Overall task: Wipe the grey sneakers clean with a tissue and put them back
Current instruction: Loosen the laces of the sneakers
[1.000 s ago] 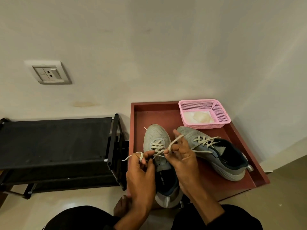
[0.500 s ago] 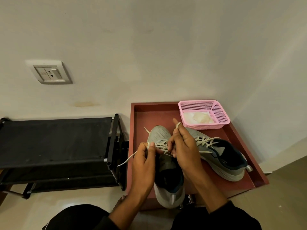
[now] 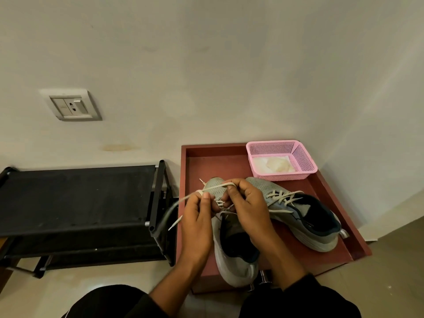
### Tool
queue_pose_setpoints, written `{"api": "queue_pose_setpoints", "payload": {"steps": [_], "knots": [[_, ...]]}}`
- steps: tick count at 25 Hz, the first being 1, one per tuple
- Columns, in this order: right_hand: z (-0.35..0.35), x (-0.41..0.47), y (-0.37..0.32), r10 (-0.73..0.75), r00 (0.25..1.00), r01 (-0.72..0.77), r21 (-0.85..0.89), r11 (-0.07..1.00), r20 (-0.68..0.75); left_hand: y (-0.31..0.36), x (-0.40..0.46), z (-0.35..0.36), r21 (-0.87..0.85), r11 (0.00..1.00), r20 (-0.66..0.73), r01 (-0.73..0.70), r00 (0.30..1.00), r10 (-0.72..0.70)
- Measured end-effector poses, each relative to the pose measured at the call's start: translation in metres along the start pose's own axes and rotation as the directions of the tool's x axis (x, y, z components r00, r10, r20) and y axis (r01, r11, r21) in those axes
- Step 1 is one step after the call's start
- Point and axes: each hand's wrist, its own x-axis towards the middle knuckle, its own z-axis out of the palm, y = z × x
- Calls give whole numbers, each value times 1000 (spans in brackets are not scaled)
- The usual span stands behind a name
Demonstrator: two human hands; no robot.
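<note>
While both of your hands work over the nearer grey sneaker (image 3: 231,255), the lace (image 3: 190,198) runs between them: your left hand (image 3: 197,223) has its fingers curled round the lace, which wraps over a fingertip and trails off to the left with its loose end hanging past the edge of the red bench (image 3: 231,161). Your right hand (image 3: 250,207) pinches the other part of the same lace just above the shoe's eyelets, fingers bent tight. That sneaker lies on the near left part of the bench, its toe pointing to the far side and its heel overhanging the near edge. The second grey sneaker (image 3: 298,210) rests just to the right of it, angled so its heel points to the near right, its laces loose across the tongue. At the far right corner of the bench sits a pink basket (image 3: 305,161) with a crumpled white tissue (image 3: 275,165) inside. To the left of the bench stands a black shoe rack (image 3: 75,198), and a wall socket (image 3: 71,107) is set in the wall above it.
</note>
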Motion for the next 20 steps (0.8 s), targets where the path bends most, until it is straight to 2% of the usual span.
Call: {"api": "queue_pose_setpoints", "payload": {"steps": [4,6,9,11,12,14,15,16,18,20], "knots": [[-1,1,-10,-8,999,13,-102,995,52,35,28,6,21,997,46,-78,996,77],[-1,2,-15,12,997,-7,-81,997,71,55,39,13,67,993,72,-98,993,94],[-1,-2,-23,9,984,-28,99,995,178,82,50,24,215,965,152,-153,981,121],[-2,-2,-30,31,982,-79,255,964,188,90,53,27,289,936,201,-201,969,146],[-3,0,-32,48,986,-96,311,945,160,88,51,25,297,932,172,-207,972,161],[-5,10,-39,67,993,-101,421,901,93,72,38,14,283,944,-9,-168,984,178],[-8,16,-45,63,995,-94,480,872,82,59,28,8,258,957,-99,-134,982,164],[-9,21,-52,53,995,-92,522,848,88,42,16,3,228,969,-130,-94,983,126],[-10,31,-67,20,994,-72,507,859,107,14,-4,-2,209,976,-7,-60,998,63],[-7,38,-82,-38,994,-4,373,928,105,4,-12,4,209,976,200,-62,980,19]]}}
